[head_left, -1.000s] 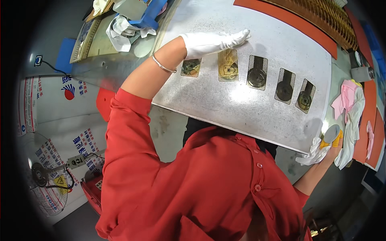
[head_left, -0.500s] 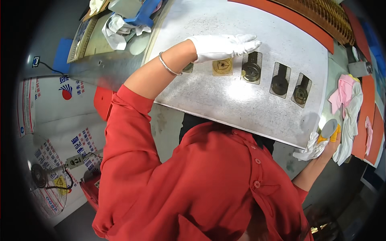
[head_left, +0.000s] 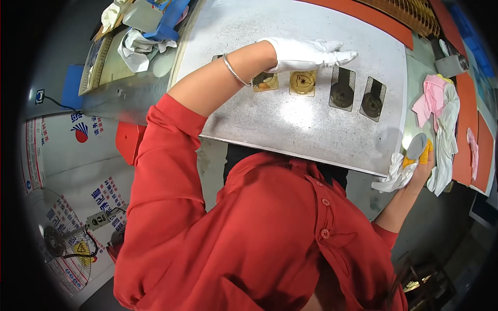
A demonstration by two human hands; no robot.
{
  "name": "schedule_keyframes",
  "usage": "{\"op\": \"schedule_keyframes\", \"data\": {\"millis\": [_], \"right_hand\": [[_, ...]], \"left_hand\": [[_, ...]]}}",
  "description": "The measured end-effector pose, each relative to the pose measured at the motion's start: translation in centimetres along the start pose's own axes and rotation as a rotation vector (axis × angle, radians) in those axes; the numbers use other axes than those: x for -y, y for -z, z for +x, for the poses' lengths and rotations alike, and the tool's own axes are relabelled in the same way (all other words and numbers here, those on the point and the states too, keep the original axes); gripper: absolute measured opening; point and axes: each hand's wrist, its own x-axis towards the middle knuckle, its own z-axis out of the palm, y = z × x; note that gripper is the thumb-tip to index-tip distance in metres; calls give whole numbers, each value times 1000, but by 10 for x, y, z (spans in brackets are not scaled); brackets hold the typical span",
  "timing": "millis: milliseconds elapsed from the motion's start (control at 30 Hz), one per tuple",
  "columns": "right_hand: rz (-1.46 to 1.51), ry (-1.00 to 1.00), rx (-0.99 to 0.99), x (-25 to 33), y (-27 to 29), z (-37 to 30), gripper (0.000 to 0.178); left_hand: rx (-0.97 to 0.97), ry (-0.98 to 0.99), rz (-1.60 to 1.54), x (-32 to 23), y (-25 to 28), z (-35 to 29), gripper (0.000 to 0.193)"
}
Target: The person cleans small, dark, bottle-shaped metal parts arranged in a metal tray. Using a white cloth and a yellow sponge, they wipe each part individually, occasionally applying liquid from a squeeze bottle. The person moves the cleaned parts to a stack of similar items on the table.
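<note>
My left hand [head_left: 314, 55], in a white glove, is held flat with its fingers stretched out, just above a row of metal plates on the white sheet. A gold plate [head_left: 302, 83] with a round emblem lies right below it. Another gold plate [head_left: 266, 82] is partly hidden by my wrist. To the right lie a dark plate [head_left: 342, 89] and a second dark plate [head_left: 372, 98], each with a round part and a mesh-like edge. At the table's right corner my right hand [head_left: 426, 158], with orange finger covers, grips a grey disc [head_left: 416, 146]; a white glove or cloth [head_left: 395, 173] hangs beside it.
Pink cloth [head_left: 431, 98] and a white cloth [head_left: 445, 140] lie along the right side. A grey cylinder [head_left: 452, 65] stands behind them. At the far left are a blue holder [head_left: 168, 23] and crumpled white cloths [head_left: 136, 49]. A ribbed brown rack [head_left: 399, 13] is at the back.
My left hand has shifted right along the row. The plate by its fingers, dark before, now shows a gold face. My view has shifted a little; the right hand keeps the grey disc.
</note>
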Motion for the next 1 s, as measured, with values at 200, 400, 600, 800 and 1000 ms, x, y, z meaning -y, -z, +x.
{"op": "schedule_keyframes", "data": {"millis": [200,400,600,800,1000], "right_hand": [[-29,-19,69,2,5,0,21],[28,-23,-1,5,-9,-3,20],[110,-39,-8,9,-17,-6,20],[37,-46,-33,16,-29,-7,19],[38,-25,-38,18,-35,-7,19]], "left_hand": [[-9,-1,3,-12,5,-9,78],[-17,-62,-38,-10,11,-4,68],[31,-10,-73,-14,9,-2,85],[54,-51,-77,4,8,22,72],[86,-41,0,-32,-20,24,78]]}}
